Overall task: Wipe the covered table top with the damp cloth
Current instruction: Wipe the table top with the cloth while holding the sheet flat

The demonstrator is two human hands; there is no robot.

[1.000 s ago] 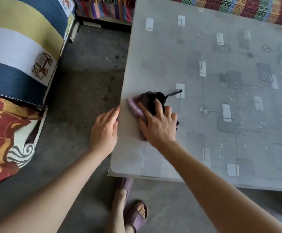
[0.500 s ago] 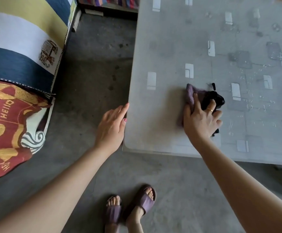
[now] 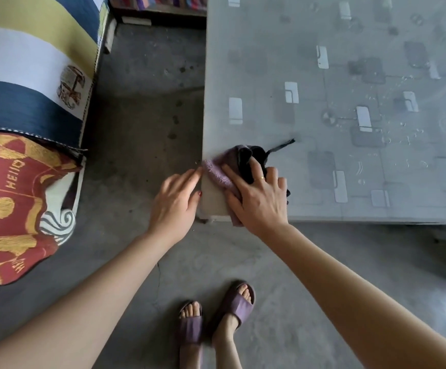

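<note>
Cloth (image 3: 232, 166): purple and black, bunched, lying on the near left corner of the tabletop (image 3: 323, 75), its fuzzy purple end right at the left edge and a little spilling over the near edge.
Right hand (image 3: 259, 198): flat on top of the cloth, fingers spread and fairly straight, pressing down rather than clenching (a ring shows on one finger).
Left hand (image 3: 175, 206): off the tabletop on the left side, held just beside the corner edge, fingers relaxed and extended toward the cloth's end, holding nothing; contact with the edge hard to judge.
Tabletop cover: grey, patterned with pale and dark rectangles; droplets and wet streaks visible toward the right and far right.
Step in hand: probably the end of a sweep to the left edge, cloth driven to the corner, with the left hand placed as if to catch whatever gets pushed off.
Next move: likely a return stroke rightward or farther along the left edge; calls for steady downward pressure, a flat palm, and the cloth kept from sliding off the corner.
Floor (image 3: 142, 115): bare concrete, with two feet in purple slippers (image 3: 216, 315) near the bottom.
</note>
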